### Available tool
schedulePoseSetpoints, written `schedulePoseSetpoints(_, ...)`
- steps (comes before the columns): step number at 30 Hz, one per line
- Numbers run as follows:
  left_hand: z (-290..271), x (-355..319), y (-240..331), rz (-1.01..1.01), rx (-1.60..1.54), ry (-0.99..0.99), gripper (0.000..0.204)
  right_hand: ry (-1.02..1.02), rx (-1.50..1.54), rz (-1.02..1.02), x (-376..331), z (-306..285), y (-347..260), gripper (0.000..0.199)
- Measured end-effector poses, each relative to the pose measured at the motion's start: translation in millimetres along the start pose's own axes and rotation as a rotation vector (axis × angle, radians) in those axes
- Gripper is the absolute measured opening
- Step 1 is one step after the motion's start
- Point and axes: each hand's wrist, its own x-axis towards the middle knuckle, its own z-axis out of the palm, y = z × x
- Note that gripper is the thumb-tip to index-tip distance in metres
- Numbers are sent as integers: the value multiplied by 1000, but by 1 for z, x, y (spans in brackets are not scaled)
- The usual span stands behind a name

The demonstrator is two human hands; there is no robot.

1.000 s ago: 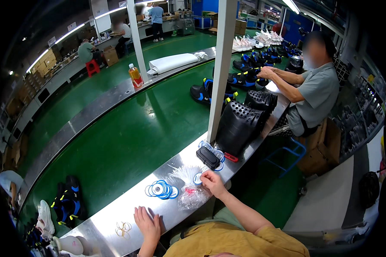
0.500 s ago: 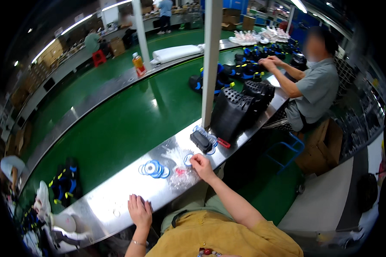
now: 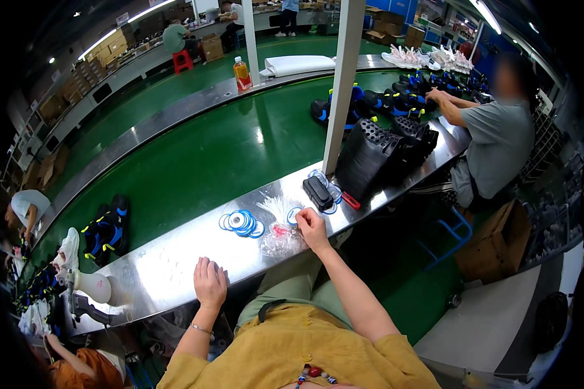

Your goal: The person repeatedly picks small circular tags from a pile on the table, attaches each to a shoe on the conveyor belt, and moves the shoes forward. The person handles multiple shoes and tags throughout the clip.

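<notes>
My right hand [image 3: 313,230] is closed in a pinch at the edge of a blue-rimmed ring [image 3: 294,215], above the metal bench. Beside it lie a bundle of thin white strands [image 3: 279,206] and a crumpled clear plastic bag [image 3: 283,244] with something red in it. Left of these is a loose pile of blue rings [image 3: 241,223] with a small round white-and-grey piece on top. My left hand [image 3: 210,282] rests palm down at the bench's near edge, fingers stretched, holding nothing.
Right of the rings are a black block-shaped object [image 3: 318,193], a red-handled tool [image 3: 351,200] and tall black stacked pieces [image 3: 370,155] by a white post [image 3: 341,91]. A green conveyor [image 3: 194,152] carries black-and-blue shoes [image 3: 107,228]. A spray gun [image 3: 87,305] lies left. A co-worker [image 3: 499,136] sits right.
The view has shifted, so the bench sits higher in the picture. A person in orange now shows at the lower left. My hands have hardly moved relative to the bench.
</notes>
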Motion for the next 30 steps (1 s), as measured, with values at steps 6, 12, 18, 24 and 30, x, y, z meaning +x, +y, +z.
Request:
schedulePoseSetpoints(6,3,4,4,5,13,16,24,57,-2,-8,-1,-3,6,7)
schedulePoseSetpoints(12,-1,7,5,-16,48,27,24,1,-18,5,-5,-6,4,4)
schedulePoseSetpoints(18,-4,8,-2,-80,28,45,25,-18,27,12,-9,1,11,5)
schedulePoseSetpoints(24,-4,3,-25,-104,28,60,29,68,177,297,-10,13,-4,3)
schedulePoseSetpoints(30,-17,-10,-26,-168,-39,127,33,302,46,46,3,31,-50,6)
